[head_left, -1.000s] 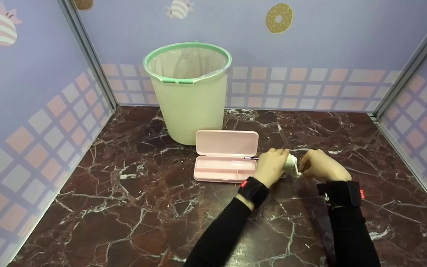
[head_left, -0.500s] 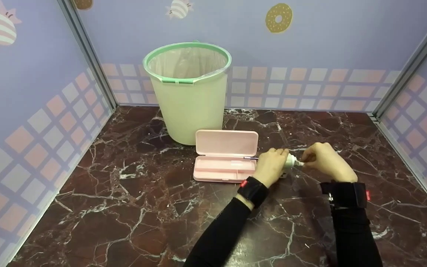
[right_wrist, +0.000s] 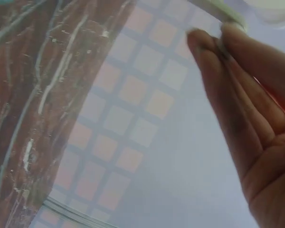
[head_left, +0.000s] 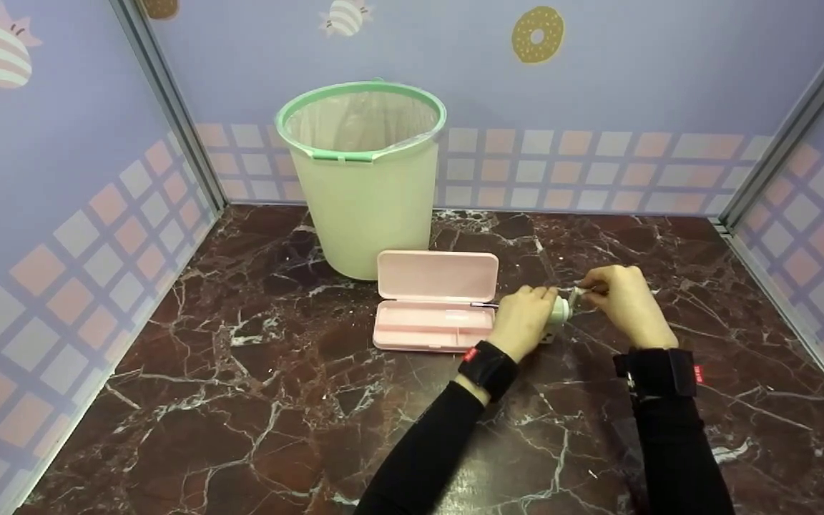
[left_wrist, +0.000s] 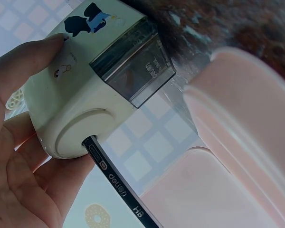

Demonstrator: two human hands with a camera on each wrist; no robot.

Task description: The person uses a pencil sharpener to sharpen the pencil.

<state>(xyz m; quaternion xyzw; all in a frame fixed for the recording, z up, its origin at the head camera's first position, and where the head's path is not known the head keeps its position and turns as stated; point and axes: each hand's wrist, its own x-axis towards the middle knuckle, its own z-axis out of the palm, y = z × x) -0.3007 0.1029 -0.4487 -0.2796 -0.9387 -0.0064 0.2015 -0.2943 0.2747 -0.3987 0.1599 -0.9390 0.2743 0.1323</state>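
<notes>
My left hand (head_left: 523, 322) grips a pale green crank pencil sharpener (left_wrist: 78, 95) with penguin pictures and a see-through shavings drawer (left_wrist: 145, 71). Out of its round front sticks a dark HB pencil (left_wrist: 119, 183), tip hidden inside. On the opposite side, my right hand (head_left: 625, 304) pinches the small end of the crank handle (head_left: 575, 296) between thumb and fingertips. The crank points up and to the right in the head view. A pink pencil case (head_left: 438, 277) lies with its lid up just left of my left hand; the pencil reaches over its right end.
Behind the pencil case stands a pale green bin (head_left: 376, 207) with a green rim and a plastic liner. Patterned wall panels (head_left: 641, 86) enclose the dark marbled tabletop (head_left: 276, 400) at the back and both sides.
The right hand has carried the crank handle round, from low beside the sharpener, out to the right, then up. Left hand, sharpener and pencil case look unmoved.
</notes>
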